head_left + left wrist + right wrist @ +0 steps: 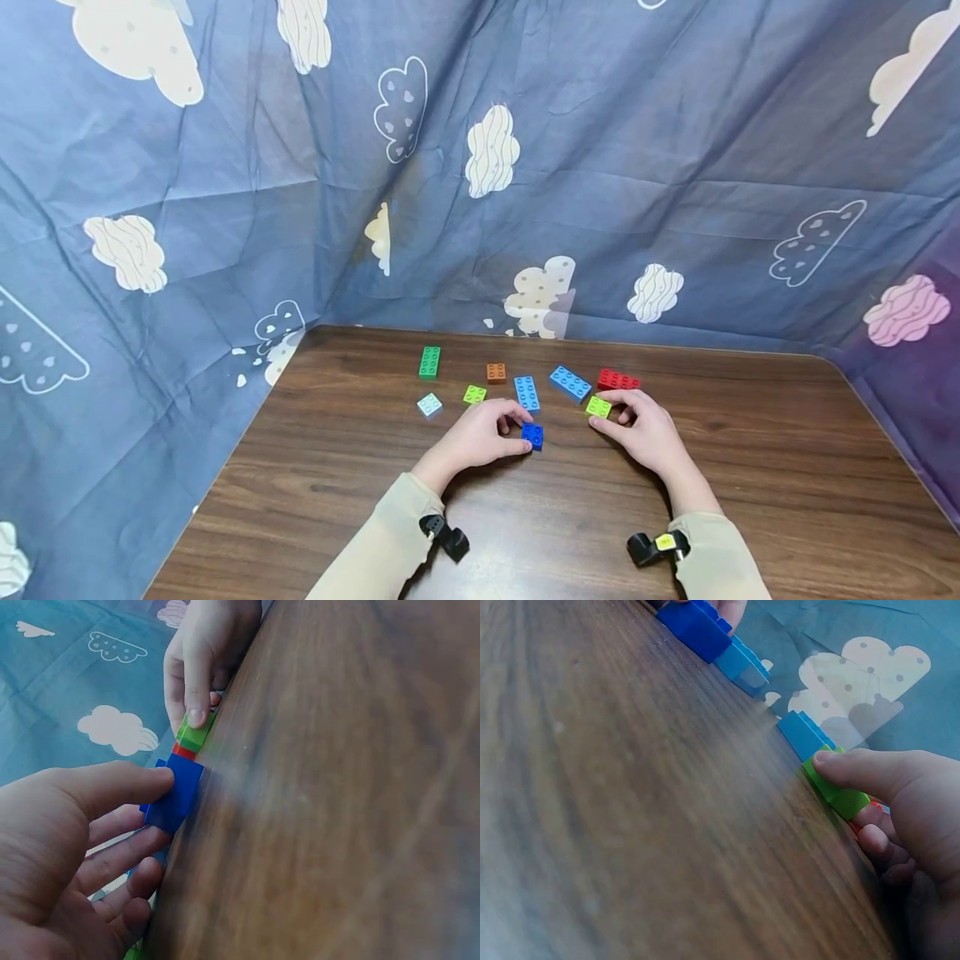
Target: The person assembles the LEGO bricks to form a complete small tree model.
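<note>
My left hand [480,433] pinches a small dark blue toy brick [532,436] between thumb and fingers, low at the tabletop. In the left wrist view the thumb lies on the near side of that blue brick [177,793]. To the right, my right hand [641,425] grips a small lime green brick [597,407] with thumb and fingertips. The right wrist view shows the thumb against the green brick [836,787]. Just behind the right fingers lies a red brick [618,380], and a light blue brick [570,383] sits at upper left of the green one.
Another light blue brick [527,393] lies behind the dark blue one. Farther left are an orange brick [496,372], a second lime brick [474,394], a pale blue brick [429,405] and a long green brick [429,362]. A cloud-patterned cloth [600,192] hangs behind the wooden table [750,450].
</note>
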Demonstrator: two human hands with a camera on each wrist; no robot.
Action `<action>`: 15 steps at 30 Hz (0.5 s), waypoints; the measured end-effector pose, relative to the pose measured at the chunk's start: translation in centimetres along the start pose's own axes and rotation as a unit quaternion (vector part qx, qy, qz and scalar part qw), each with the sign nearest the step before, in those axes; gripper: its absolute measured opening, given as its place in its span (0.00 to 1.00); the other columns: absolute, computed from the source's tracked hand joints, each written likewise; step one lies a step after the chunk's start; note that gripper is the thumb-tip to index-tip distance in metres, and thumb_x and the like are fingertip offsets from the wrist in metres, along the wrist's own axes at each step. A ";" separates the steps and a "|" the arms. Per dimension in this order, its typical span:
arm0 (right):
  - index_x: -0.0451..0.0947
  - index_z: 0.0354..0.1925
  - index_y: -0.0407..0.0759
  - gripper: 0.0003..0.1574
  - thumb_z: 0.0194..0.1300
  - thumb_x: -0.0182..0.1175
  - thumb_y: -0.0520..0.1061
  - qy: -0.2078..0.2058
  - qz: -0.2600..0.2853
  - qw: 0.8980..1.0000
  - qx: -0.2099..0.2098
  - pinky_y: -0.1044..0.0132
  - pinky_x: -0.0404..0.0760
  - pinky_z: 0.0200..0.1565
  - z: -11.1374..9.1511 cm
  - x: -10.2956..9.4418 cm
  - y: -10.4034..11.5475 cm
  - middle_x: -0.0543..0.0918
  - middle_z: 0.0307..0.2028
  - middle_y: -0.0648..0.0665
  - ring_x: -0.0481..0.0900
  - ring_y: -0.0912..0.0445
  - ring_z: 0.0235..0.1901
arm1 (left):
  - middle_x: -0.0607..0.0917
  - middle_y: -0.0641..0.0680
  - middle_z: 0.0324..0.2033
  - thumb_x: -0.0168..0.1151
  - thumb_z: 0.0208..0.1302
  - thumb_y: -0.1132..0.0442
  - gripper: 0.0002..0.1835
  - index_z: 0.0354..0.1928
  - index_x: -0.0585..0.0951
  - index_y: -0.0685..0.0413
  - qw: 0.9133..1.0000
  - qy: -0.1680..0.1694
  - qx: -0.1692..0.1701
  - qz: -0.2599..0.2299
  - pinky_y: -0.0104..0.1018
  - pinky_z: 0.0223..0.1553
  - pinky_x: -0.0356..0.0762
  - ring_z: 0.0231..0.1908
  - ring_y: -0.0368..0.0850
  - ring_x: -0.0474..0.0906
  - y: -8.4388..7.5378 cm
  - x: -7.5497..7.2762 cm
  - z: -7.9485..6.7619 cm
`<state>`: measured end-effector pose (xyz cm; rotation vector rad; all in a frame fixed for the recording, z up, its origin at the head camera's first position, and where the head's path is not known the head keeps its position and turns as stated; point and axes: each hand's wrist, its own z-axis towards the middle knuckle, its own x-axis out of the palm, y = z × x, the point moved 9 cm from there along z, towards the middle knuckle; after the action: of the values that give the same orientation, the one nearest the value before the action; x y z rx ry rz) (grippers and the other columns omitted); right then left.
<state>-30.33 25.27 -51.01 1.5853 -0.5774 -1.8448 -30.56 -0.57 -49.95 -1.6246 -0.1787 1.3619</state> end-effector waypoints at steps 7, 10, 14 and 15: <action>0.86 0.62 0.44 0.29 0.68 0.79 0.54 -0.007 0.011 1.000 0.009 0.60 0.74 0.39 0.1 0.0 0.1 0.83 0.44 0.44 0.75 0.52 0.38 | 0.87 0.45 0.43 0.79 0.68 0.58 0.16 0.55 0.89 0.48 1.000 -0.013 -0.011 0.014 0.31 0.38 0.75 0.32 0.34 0.75 -0.5 0.2 1.1; 0.86 0.62 0.44 0.29 0.68 0.79 0.53 -0.011 0.023 1.000 0.012 0.61 0.74 0.39 0.0 0.1 0.2 0.83 0.43 0.44 0.75 0.52 0.38 | 0.87 0.47 0.44 0.79 0.68 0.58 0.17 0.56 0.88 0.49 1.000 -0.017 -0.010 0.016 0.30 0.38 0.75 0.31 0.33 0.75 -0.6 0.4 1.5; 0.86 0.63 0.45 0.29 0.69 0.79 0.52 -0.011 0.036 0.999 0.016 0.62 0.76 0.40 0.1 0.3 0.1 0.83 0.43 0.44 0.77 0.53 0.39 | 0.87 0.51 0.45 0.79 0.67 0.59 0.18 0.56 0.88 0.51 1.000 -0.025 -0.010 0.009 0.31 0.37 0.75 0.30 0.34 0.75 -0.8 0.3 1.7; 0.86 0.63 0.45 0.29 0.69 0.79 0.52 -0.012 0.040 0.999 0.017 0.63 0.77 0.41 0.1 0.3 0.0 0.83 0.43 0.44 0.77 0.53 0.40 | 0.87 0.51 0.45 0.80 0.67 0.59 0.18 0.57 0.88 0.52 1.000 -0.027 -0.011 0.004 0.30 0.38 0.75 0.30 0.33 0.75 -0.8 0.3 1.7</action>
<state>-30.45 25.04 -51.16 1.5420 -0.6775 -1.8051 -31.49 0.99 -49.40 -1.6098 -0.2191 1.4149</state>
